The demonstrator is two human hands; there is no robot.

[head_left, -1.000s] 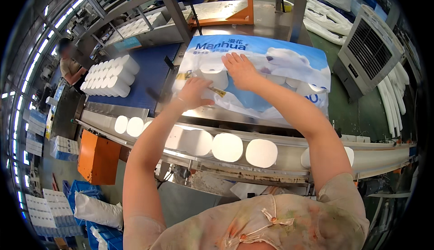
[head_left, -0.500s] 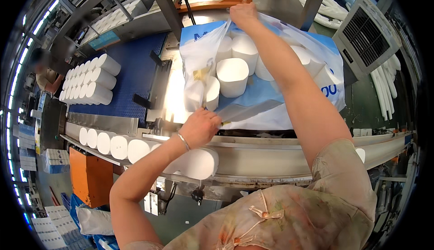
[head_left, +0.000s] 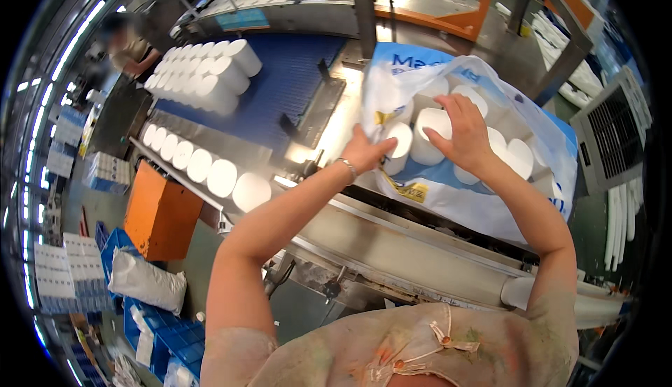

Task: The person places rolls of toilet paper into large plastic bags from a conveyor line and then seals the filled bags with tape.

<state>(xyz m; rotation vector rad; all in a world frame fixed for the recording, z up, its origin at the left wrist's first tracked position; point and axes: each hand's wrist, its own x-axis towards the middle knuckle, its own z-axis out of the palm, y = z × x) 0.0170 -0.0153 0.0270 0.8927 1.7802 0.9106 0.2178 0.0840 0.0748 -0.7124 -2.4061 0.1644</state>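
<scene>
A white and blue printed plastic bag [head_left: 483, 208] lies spread with its mouth open, and several white paper rolls [head_left: 470, 100] show inside it. At the bag's left edge my left hand [head_left: 367, 151] holds the plastic between thumb and fingers, its fingertips beside a roll [head_left: 399, 147] tilted near the mouth. My right hand [head_left: 463, 135] is over the rolls with fingers spread, thumb and fingertips at the upper edge of a larger roll [head_left: 427, 137]. Whether it presses on that roll is hard to tell.
Rows of white rolls [head_left: 227, 79] stand on a blue conveyor [head_left: 287, 72] at left. More rolls [head_left: 222, 177] line a nearer rail. A metal post [head_left: 362, 12] and an orange bar [head_left: 434, 23] rise behind the bag. A person [head_left: 129, 51] is at far left.
My right hand has let go of the bag's far edge and come down over the rolls. My left hand stays at the near left edge. The view has swung left.
</scene>
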